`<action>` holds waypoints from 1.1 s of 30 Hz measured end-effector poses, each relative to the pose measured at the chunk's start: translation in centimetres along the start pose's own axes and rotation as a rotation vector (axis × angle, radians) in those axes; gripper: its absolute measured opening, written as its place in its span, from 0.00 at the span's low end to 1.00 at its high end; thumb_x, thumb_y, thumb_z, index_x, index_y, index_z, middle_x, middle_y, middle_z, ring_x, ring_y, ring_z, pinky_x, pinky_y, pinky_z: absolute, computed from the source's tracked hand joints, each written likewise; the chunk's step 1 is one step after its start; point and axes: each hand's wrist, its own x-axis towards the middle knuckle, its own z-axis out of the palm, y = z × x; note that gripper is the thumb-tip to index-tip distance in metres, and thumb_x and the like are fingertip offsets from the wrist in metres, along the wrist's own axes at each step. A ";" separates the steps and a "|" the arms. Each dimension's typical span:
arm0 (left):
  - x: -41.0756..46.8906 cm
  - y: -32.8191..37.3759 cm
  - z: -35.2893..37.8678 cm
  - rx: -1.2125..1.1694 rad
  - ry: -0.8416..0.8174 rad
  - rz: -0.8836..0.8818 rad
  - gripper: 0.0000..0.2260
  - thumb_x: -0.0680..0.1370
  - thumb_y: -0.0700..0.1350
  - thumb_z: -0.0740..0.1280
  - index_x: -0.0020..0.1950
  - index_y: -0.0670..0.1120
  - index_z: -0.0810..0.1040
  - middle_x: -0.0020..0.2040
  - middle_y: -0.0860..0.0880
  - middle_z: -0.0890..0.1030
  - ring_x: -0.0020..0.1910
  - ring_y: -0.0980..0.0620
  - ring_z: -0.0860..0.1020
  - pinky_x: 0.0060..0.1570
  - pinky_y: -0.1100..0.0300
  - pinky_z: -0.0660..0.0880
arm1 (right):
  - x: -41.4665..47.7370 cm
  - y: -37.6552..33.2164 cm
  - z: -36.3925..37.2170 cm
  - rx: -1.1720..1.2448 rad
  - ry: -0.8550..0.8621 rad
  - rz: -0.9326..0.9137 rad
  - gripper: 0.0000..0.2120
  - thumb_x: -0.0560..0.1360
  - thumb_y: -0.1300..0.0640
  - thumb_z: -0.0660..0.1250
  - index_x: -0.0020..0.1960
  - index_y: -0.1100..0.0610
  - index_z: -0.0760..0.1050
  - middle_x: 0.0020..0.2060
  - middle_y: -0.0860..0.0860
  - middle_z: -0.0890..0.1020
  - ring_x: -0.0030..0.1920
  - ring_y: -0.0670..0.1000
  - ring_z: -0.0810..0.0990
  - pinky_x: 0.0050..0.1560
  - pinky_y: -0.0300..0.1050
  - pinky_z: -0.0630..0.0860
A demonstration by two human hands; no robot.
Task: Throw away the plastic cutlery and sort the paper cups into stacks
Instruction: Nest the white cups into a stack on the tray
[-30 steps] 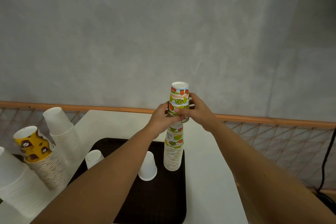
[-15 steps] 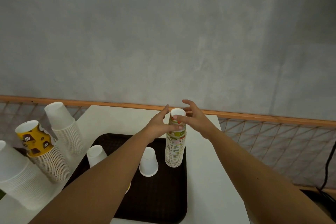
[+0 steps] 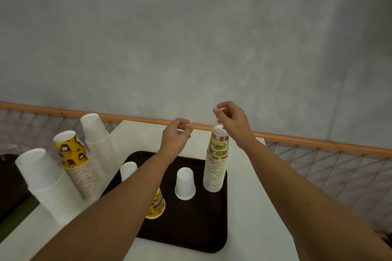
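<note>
A tall stack of fruit-patterned cups (image 3: 216,163) stands upside down at the right of the dark tray (image 3: 191,229). My right hand (image 3: 231,122) hovers just above and behind its top, fingers loosely curled and holding nothing. My left hand (image 3: 176,135) hangs to the left of the stack, also loosely curled with nothing in it. On the tray stand a single white cup (image 3: 185,183), another white cup (image 3: 128,170) partly behind my left forearm, and a yellow cup (image 3: 156,206) half hidden under that arm.
Left of the tray, on the white table (image 3: 250,207), lean three stacks: white cups (image 3: 49,180), yellow coffee-print cups (image 3: 77,167) and white cups (image 3: 98,140). An orange rail (image 3: 318,141) and netting run behind the table, before a grey wall.
Both hands pushed the fruit cups down onto the stack, then let go and lifted away. The stack now stands free on the tray.
</note>
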 end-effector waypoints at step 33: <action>-8.0 -11.2 -34.5 0.069 0.560 0.129 0.13 0.80 0.50 0.57 0.59 0.44 0.72 0.53 0.50 0.71 0.55 0.50 0.71 0.53 0.58 0.66 | -10.9 -13.8 32.8 -0.104 -0.500 -0.197 0.17 0.77 0.53 0.65 0.65 0.51 0.72 0.54 0.49 0.69 0.52 0.47 0.72 0.53 0.39 0.71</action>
